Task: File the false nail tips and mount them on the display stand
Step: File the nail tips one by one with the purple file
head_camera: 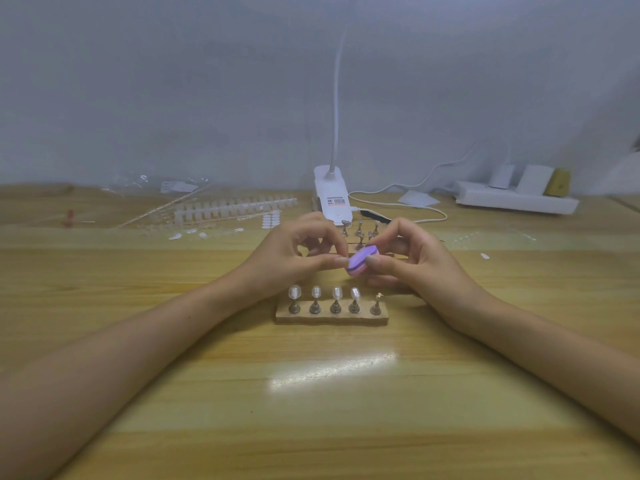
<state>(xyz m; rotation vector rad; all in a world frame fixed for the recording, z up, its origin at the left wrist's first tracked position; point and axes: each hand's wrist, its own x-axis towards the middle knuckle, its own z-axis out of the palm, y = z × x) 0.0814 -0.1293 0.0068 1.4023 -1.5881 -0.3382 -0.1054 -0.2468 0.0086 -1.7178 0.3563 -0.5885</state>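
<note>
Head view: my right grip pinches the purple file block near the display stand; my left grip pinches beside it, what I cannot tell.

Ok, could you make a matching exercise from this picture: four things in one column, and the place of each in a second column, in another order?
Things:
1. file
2. front stand
3. lamp
4. power strip

Places:
a. far right, at the back of the table
b. pinched in the right hand
c. nearest the person, with four tips on it
d. middle, at the back

Pairs: 1-b, 2-c, 3-d, 4-a
</note>
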